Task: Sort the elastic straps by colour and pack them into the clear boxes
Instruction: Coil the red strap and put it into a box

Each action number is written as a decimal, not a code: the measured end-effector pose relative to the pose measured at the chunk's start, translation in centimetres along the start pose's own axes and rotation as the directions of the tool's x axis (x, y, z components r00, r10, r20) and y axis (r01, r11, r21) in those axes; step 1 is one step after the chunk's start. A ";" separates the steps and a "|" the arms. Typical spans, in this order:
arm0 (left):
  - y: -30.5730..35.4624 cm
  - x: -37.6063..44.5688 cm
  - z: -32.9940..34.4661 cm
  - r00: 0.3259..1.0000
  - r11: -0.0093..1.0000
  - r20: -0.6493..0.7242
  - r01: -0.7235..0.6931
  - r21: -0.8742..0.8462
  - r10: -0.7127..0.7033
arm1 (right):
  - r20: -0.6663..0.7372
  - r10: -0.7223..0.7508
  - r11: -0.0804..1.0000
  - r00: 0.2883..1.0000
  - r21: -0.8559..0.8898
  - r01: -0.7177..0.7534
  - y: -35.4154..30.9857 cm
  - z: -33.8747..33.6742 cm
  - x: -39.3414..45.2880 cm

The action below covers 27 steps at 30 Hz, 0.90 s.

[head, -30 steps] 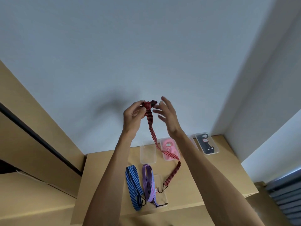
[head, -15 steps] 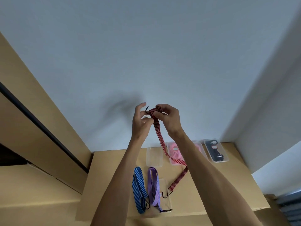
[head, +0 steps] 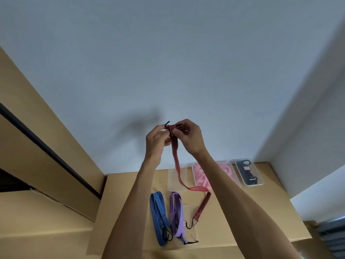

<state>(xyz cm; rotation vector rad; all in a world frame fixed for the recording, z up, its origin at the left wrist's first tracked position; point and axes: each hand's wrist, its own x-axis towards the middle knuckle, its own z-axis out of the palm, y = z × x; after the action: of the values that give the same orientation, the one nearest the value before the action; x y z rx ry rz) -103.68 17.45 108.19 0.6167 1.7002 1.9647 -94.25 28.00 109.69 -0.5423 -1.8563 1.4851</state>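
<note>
A cardboard surface (head: 233, 217) is serving as the work area, with a pale wall (head: 168, 62) standing behind it. Along its far edge three clear boxes are sitting in a row: an empty clear box (head: 172, 181) on the left, a middle box (head: 234, 179) holding pink straps (head: 201, 177), and a right-hand box (head: 249, 172) holding a black strap (head: 247, 171) (a small label is showing on it, unreadable). The right forearm is crossing in front of the middle box and hiding part of its contents. Nearer the camera a blue striped strap (head: 158, 215) and a purple strap (head: 176, 214) are lying folded side by side, just apart; the purple one is lying partly over a clear lid or tray (head: 192, 232), whichever it is cannot be told.

Both hands are raised above the surface. The left hand (head: 155, 139) and right hand (head: 190, 137) are pinching the upper end of a red-and-black striped strap (head: 176, 161), fingers curled around a short fold of it, thumbs meeting at the fold. A black hook (head: 167, 124) is projecting up from the fold, above the left fingers. The rest of the strap is hanging down in front of the empty box, bending right, and its lower hook (head: 191, 224) is resting by the clear lid.
</note>
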 end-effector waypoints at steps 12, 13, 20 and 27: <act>-0.6 1.9 1.3 0.992 0.986 -0.125 0.013 -0.167 -0.035 | 0.064 0.174 0.974 0.983 0.133 -0.181 0.4 0.9 1.3; -0.9 2.1 1.3 0.991 0.985 -0.135 -0.005 -0.171 -0.019 | 0.056 0.212 0.974 0.976 0.067 -0.215 0.5 1.0 1.6; -3.4 1.9 1.0 0.978 0.988 -0.154 0.129 -0.088 -0.141 | 0.012 0.229 0.964 0.973 -0.141 -0.225 1.6 0.9 1.9; -3.6 1.1 0.8 0.992 0.993 0.063 0.110 -0.036 -0.108 | 0.023 0.215 0.976 0.976 0.038 -0.215 3.1 0.3 1.4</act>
<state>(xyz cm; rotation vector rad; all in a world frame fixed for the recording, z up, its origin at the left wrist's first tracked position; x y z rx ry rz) -103.88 19.19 104.75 0.5519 1.6199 1.8795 -95.71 29.58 107.04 -0.7316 -1.8239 1.6692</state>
